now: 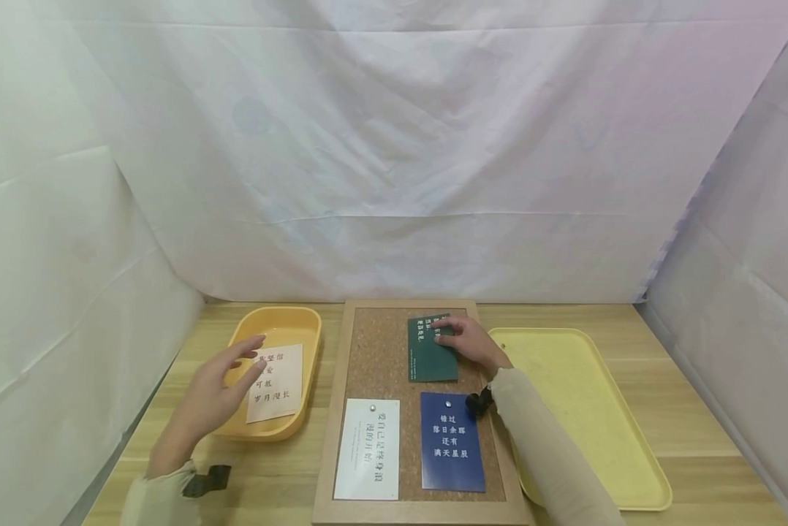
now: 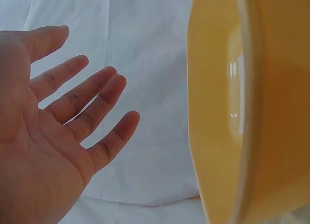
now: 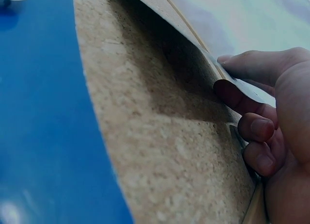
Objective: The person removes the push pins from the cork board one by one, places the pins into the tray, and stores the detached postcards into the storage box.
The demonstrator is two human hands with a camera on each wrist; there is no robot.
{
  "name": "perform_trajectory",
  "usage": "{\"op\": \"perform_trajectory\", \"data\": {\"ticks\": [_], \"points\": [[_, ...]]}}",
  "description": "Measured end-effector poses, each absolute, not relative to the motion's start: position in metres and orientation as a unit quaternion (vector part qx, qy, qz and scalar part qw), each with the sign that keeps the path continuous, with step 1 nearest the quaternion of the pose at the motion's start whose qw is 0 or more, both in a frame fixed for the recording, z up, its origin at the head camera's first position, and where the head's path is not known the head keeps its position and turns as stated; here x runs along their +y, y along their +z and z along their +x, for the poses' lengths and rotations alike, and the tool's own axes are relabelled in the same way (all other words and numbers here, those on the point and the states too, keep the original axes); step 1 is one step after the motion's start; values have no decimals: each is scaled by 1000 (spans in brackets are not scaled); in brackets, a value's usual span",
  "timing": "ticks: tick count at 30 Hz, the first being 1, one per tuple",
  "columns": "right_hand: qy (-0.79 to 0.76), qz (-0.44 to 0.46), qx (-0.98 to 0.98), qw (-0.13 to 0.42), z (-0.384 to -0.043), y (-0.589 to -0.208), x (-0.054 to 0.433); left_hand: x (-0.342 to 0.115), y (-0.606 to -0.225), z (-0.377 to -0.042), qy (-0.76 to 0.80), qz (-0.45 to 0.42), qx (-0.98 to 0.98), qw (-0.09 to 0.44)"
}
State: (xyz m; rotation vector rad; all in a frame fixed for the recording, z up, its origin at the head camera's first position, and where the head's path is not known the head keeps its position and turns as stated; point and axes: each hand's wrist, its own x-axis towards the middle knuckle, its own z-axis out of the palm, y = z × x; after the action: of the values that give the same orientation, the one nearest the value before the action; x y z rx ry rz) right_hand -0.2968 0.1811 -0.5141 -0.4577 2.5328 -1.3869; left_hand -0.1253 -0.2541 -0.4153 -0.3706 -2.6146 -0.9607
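A green card (image 1: 433, 369) with white writing lies over the upper part of a wood-framed cork board (image 1: 381, 358). My right hand (image 1: 468, 342) pinches its right edge; in the right wrist view the thumb (image 3: 252, 64) is above the card and the index finger below, with the card's edge raised off the cork. My left hand (image 1: 213, 394) hovers by the left side of an orange-yellow bin (image 1: 311, 325), fingers spread and holding nothing. Inside the bin leans a beige card (image 1: 287, 380) with dark writing, partly covered by the left fingers in the head view.
Lower on the board, a white card (image 1: 354, 460) and a blue card (image 1: 453, 467) each carry a silver pin at the top. A shallow yellow tray (image 1: 578, 409) sits at the board's right, partly under the right sleeve (image 1: 545, 438). White cloth (image 1: 394, 146) hangs behind and at both sides.
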Motion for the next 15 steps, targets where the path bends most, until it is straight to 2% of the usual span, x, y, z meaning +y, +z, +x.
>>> {"op": "perform_trajectory", "data": {"ticks": [15], "points": [[-477, -153, 858, 112, -297, -514, 182, -275, -423, -122, -336, -104, -920, 172]]}}
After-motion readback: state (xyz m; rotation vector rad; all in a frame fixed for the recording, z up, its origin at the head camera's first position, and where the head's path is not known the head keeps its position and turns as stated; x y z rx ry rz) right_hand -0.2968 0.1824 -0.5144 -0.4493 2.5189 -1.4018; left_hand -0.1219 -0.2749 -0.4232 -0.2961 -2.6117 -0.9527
